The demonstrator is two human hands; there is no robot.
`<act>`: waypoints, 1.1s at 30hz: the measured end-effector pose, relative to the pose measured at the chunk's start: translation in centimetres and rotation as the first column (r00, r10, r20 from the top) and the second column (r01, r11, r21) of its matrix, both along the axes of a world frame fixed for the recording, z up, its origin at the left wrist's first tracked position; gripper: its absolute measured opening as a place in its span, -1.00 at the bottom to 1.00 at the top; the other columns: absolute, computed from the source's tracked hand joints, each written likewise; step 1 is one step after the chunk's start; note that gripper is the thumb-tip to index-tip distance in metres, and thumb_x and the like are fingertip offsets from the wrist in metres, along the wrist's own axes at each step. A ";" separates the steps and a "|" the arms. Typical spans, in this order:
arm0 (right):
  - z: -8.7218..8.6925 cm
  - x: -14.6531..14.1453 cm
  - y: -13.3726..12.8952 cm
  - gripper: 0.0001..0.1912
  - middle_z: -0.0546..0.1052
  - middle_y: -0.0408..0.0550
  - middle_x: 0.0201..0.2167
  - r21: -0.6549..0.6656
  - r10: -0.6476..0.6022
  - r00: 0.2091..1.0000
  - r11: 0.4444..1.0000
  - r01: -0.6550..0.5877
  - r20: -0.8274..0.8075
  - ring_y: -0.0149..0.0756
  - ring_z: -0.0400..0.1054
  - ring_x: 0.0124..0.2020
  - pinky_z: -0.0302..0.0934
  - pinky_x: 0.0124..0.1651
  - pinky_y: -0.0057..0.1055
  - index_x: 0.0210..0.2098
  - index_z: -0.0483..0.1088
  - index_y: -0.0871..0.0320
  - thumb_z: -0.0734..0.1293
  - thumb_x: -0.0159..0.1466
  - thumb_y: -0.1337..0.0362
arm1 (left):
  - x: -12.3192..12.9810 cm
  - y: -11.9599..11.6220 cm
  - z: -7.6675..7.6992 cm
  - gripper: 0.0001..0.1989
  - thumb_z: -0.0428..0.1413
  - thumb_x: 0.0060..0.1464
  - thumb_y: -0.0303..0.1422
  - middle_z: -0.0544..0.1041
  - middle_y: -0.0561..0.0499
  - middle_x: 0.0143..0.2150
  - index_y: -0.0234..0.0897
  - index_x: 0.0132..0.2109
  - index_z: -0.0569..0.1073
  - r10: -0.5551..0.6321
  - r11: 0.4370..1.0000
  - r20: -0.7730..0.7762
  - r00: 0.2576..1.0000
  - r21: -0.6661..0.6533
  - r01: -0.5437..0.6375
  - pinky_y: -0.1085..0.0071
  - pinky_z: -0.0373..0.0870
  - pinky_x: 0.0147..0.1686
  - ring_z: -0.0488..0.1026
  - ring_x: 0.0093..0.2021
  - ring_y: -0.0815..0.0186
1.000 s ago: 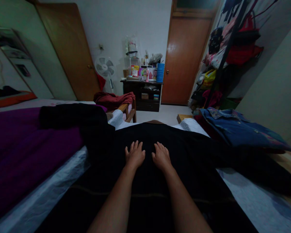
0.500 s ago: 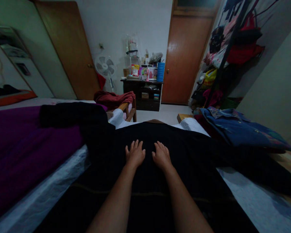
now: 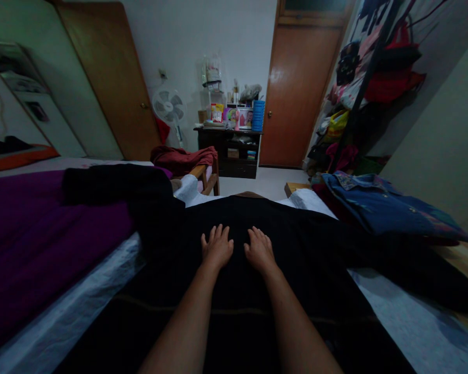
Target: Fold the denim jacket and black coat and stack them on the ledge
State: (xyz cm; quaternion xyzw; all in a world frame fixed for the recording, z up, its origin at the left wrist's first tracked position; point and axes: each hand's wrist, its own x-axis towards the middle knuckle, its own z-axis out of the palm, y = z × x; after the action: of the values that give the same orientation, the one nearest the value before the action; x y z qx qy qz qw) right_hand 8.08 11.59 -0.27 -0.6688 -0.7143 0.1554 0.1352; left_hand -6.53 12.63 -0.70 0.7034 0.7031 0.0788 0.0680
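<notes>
A black long-sleeved jacket with a brown collar edge lies spread out in front of me, its collar at the far end. My left hand rests on its upper part, palm down with fingers apart. Beside it, my right hand lies on the same cloth, fingers stretched forward. Neither hand grips the fabric. One sleeve reaches left over a purple cloth; the other sleeve stretches out to the right. A thin brown line crosses the jacket's lower part.
Under the jacket is a pale covered surface. A folded blue denim garment lies at right. Beyond stand a chair with a dark red cloth, a white fan and a dark cabinet. Bags hang at upper right.
</notes>
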 end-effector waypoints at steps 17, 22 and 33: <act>0.1 -0.1 -0.1 -0.40 0.07 0.07 0.34 0.024 0.011 1.000 1.000 -0.012 0.010 -0.17 -0.13 0.35 -0.27 0.33 -0.19 0.29 0.10 0.27 0.15 0.27 0.23 | 0.0 0.0 -0.2 -0.47 -0.15 0.21 -0.22 0.06 -0.06 0.39 -0.14 0.31 0.14 0.001 1.000 -0.031 1.000 0.009 -0.001 -0.15 -0.14 0.25 -0.06 0.37 0.09; 0.0 0.0 0.0 -0.40 0.07 0.07 0.34 0.027 0.011 1.000 1.000 -0.012 0.019 -0.17 -0.12 0.35 -0.26 0.33 -0.19 0.28 0.11 0.25 0.16 0.27 0.23 | 0.0 0.0 -0.2 -0.46 -0.16 0.21 -0.22 0.06 -0.06 0.39 -0.15 0.31 0.14 0.000 1.000 -0.026 1.000 0.012 0.001 -0.16 -0.14 0.25 -0.06 0.38 0.08; 0.2 0.0 0.0 -0.40 0.07 0.05 0.35 0.009 0.006 1.000 1.000 -0.006 0.016 -0.17 -0.14 0.36 -0.27 0.33 -0.19 0.29 0.10 0.24 0.14 0.28 0.23 | 0.0 0.1 -0.4 -0.45 -0.16 0.20 -0.21 0.06 -0.05 0.39 -0.17 0.31 0.14 0.002 1.000 -0.018 1.000 0.013 -0.001 -0.16 -0.14 0.25 -0.07 0.38 0.09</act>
State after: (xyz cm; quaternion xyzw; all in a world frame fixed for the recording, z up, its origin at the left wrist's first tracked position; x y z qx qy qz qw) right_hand 8.05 11.60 -0.11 -0.6674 -0.7179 0.1473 0.1320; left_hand -6.51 12.76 -1.11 0.7040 0.7037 0.0773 0.0571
